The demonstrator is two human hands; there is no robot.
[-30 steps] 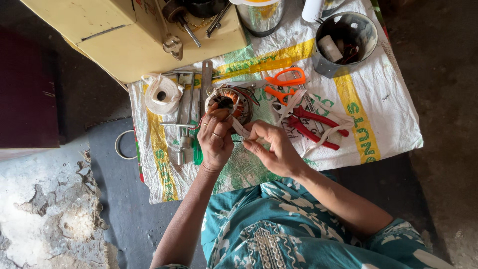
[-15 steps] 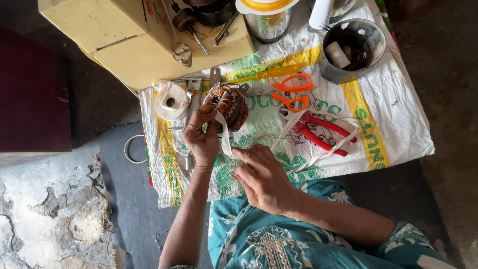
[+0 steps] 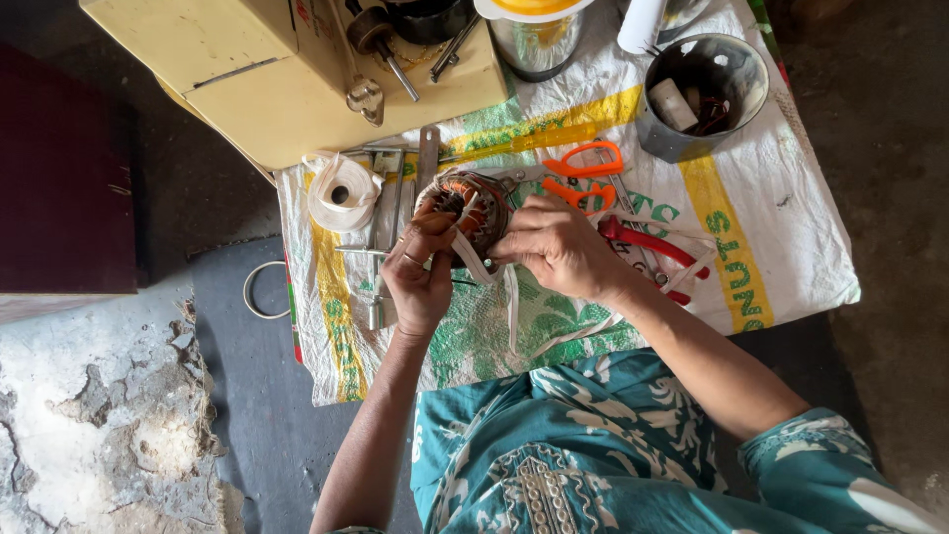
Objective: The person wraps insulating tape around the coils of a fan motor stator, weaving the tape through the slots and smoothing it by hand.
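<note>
A round motor stator [image 3: 465, 210] with copper windings sits upright on a white woven sack [image 3: 771, 237] spread over a low table. My left hand [image 3: 420, 272] grips the stator's near left side, a ring on one finger. My right hand [image 3: 556, 242] is at the stator's right side, its fingers pinching a white cloth tape [image 3: 511, 302] that runs from the windings and trails down toward me. An orange-handled pair of scissors [image 3: 583, 173] lies just beyond my right hand. Red-handled pliers [image 3: 647, 247] lie to its right.
A roll of white tape [image 3: 341, 190] lies left of the stator beside several flat metal tools [image 3: 386, 222]. A yellow box [image 3: 287, 74] stands at the back left, a metal tin [image 3: 704, 94] with odds and ends at the back right, a steel cup [image 3: 534, 35] between them.
My right hand, which had drawn the tape back toward me, has returned up to the stator's right side. My left hand has kept its hold on the stator.
</note>
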